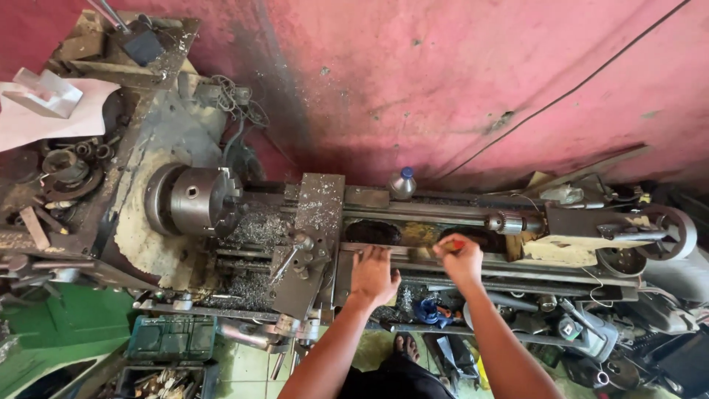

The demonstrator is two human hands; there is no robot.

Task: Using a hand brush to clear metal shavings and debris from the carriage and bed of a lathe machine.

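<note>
I look down on a metal lathe (pixel 221 222) standing against a red wall. My left hand (pixel 373 275) lies flat on the lathe bed rail (pixel 517 262), just right of the carriage (pixel 310 236), holding nothing. My right hand (pixel 461 258) rests on the same rail a little to the right, fingers closed around a small tool with a red handle (pixel 456 243). The chuck (pixel 198 199) sits at the left. The tailstock (pixel 583 222) with its drill chuck (pixel 506 222) and handwheel (pixel 668 233) stands at the right.
Metal chips (pixel 255 229) cover the bed near the chuck. An oil can (pixel 402 183) stands behind the bed. Green tool boxes (pixel 170 340) sit on the floor at lower left. Clutter fills the headstock top (pixel 66 170) and the floor at lower right (pixel 628 340).
</note>
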